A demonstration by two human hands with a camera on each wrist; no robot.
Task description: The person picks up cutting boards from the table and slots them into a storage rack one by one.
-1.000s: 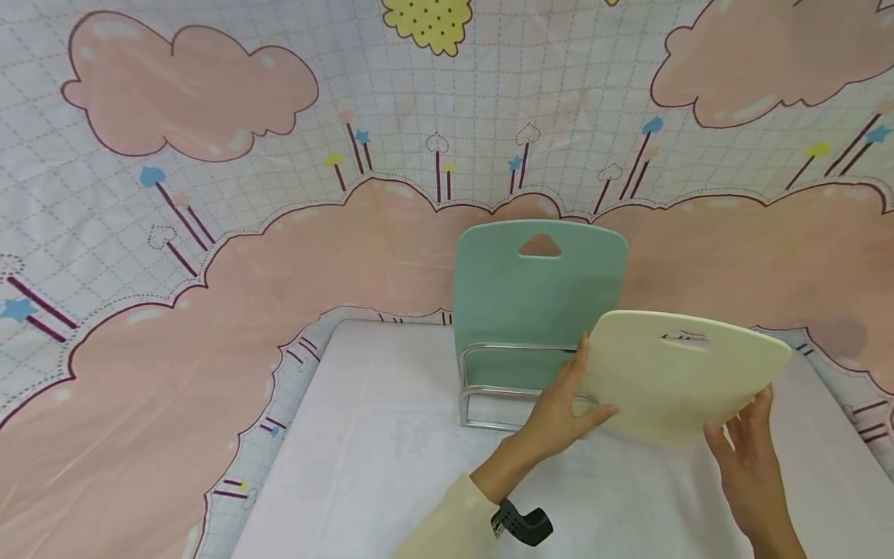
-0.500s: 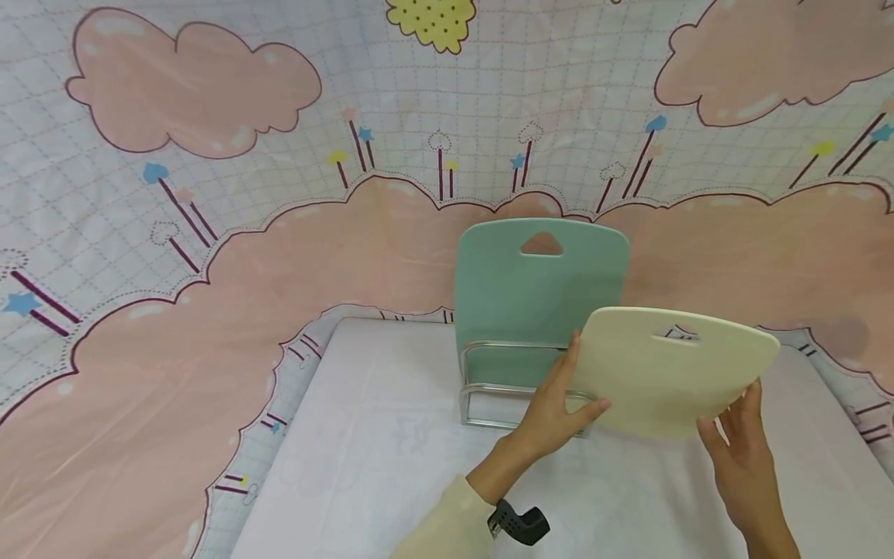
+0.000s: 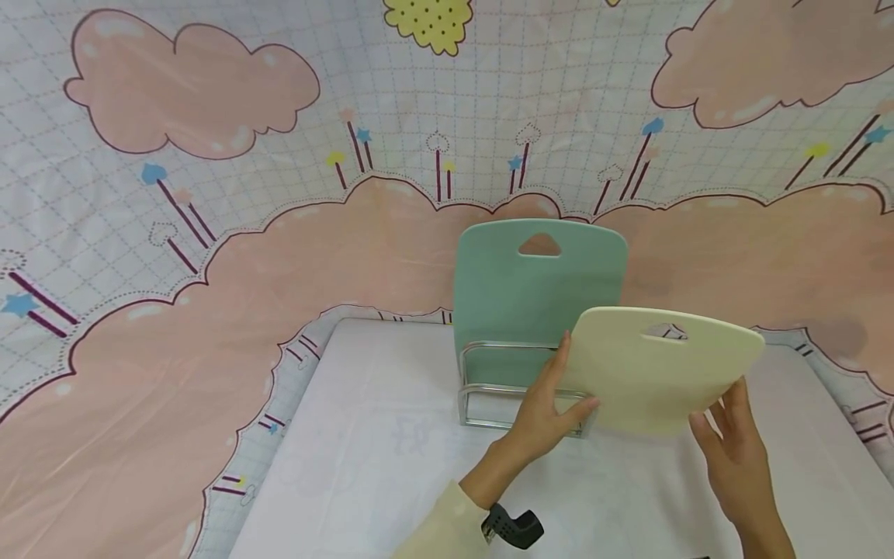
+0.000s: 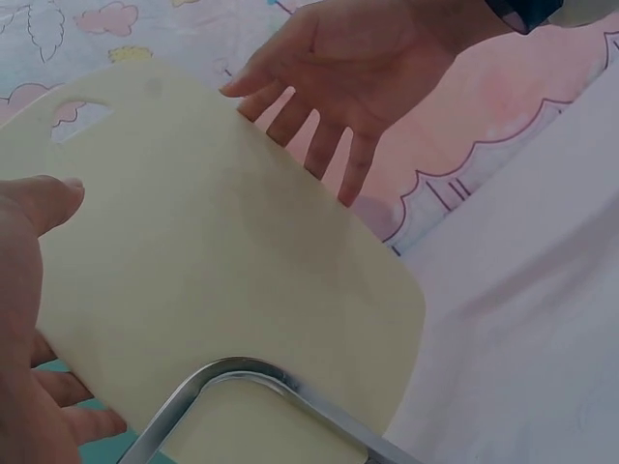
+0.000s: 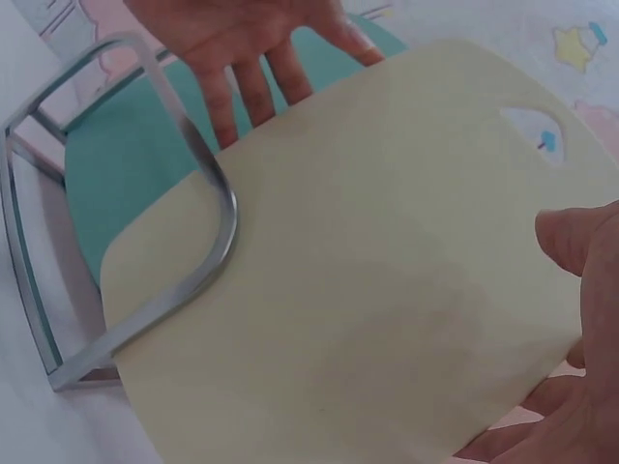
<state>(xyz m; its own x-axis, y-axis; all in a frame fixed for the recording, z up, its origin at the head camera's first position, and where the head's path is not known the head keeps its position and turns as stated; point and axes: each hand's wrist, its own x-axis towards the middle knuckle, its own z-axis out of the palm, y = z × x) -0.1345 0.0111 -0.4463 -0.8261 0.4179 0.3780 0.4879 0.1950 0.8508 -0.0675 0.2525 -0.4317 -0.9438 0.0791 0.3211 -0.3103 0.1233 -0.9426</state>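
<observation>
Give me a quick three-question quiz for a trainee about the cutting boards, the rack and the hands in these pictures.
1. True or false: the green board stands upright in the metal rack.
2. Which hands hold the cream board? A) only the left hand B) only the right hand C) both
3. Fill in: the cream board's lower corner sits ____ the rack's front loop, seen from the right wrist.

Key:
1. True.
2. C: each hand has a grip on one edge.
3. Behind; the loop crosses in front of it.
</observation>
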